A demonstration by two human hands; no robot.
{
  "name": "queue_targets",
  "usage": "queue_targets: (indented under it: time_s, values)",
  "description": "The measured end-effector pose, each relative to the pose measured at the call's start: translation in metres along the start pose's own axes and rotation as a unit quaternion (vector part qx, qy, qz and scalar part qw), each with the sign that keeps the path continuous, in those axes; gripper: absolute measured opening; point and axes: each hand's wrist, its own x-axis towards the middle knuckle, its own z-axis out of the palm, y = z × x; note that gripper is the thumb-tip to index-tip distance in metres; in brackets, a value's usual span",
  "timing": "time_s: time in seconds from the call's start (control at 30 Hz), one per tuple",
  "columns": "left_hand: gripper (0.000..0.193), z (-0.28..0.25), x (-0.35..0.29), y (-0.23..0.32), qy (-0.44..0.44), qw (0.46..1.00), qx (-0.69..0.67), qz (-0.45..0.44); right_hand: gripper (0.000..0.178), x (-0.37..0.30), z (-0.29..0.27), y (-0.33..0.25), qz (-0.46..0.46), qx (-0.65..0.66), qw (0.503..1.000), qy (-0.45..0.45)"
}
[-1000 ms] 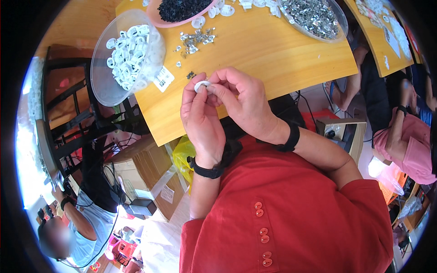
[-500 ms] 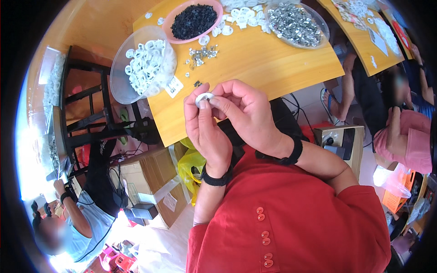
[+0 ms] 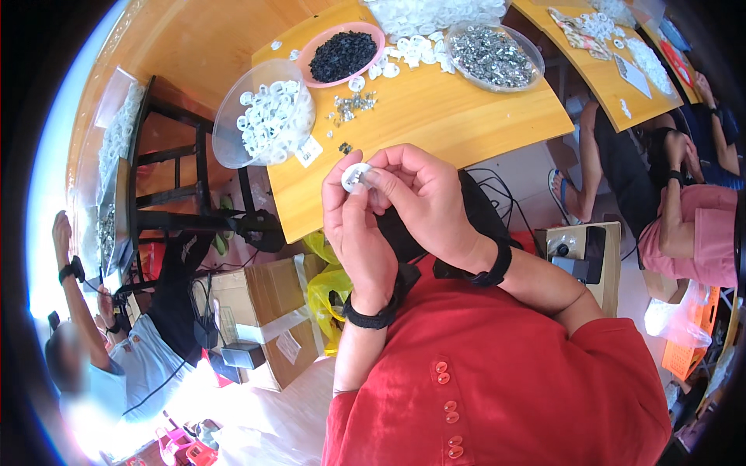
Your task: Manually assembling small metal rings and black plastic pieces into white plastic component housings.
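Observation:
A small round white plastic piece (image 3: 355, 178), with metal bits on its face, is pinched between the thumb and fingers of my left hand (image 3: 359, 241). My right hand (image 3: 430, 203) is closed at its right edge, thumb tip touching the piece. Whether a smaller part is between those fingers is hidden. Both hands are in front of the near edge of the wooden table (image 3: 435, 116). Beyond them lie a few dark bits (image 3: 345, 147) and a loose pile of small metal parts (image 3: 353, 106).
A clear tub of white plastic pieces (image 3: 272, 116) stands on the left. Behind are a pink bowl of black parts (image 3: 342, 58) and a clear bowl of metal parts (image 3: 493, 58). Cardboard boxes (image 3: 264, 299) stand below. Other people sit left and right.
The white piece has tilted so its face shows more fully. My hands still grip it. The view has shifted slightly, and the person at the left has raised an arm.

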Motion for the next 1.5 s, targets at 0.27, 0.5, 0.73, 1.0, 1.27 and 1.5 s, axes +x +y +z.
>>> queue_targets:
  time_s: [0.27, 0.5, 0.73, 1.0, 1.27, 1.5]
  values:
    - [0.026, 0.007, -0.022, -0.003, 0.028, 0.992, 0.093, 0.075, 0.007, -0.020, -0.002, -0.006, -0.005, 0.028, 0.999, -0.015]
    - [0.023, -0.001, -0.028, -0.001, 0.043, 0.985, 0.149, 0.073, 0.006, -0.032, 0.000, -0.009, -0.055, -0.021, 0.998, -0.019]
    - [0.019, 0.000, -0.030, 0.003, 0.004, 0.999, 0.003, 0.037, 0.005, -0.036, -0.002, -0.007, -0.069, -0.031, 0.997, -0.003]
    - [0.022, -0.009, -0.036, 0.001, -0.015, 0.999, -0.036, 0.010, 0.006, -0.046, -0.001, -0.006, -0.086, -0.051, 0.995, -0.002]
    - [0.034, -0.006, -0.041, 0.004, -0.036, 0.999, -0.030, 0.013, 0.008, -0.041, -0.004, -0.012, -0.047, 0.017, 0.999, 0.004]
    - [0.028, -0.005, -0.047, -0.002, 0.061, 0.987, 0.125, 0.083, 0.007, -0.049, -0.003, -0.015, -0.197, -0.171, 0.965, 0.022]
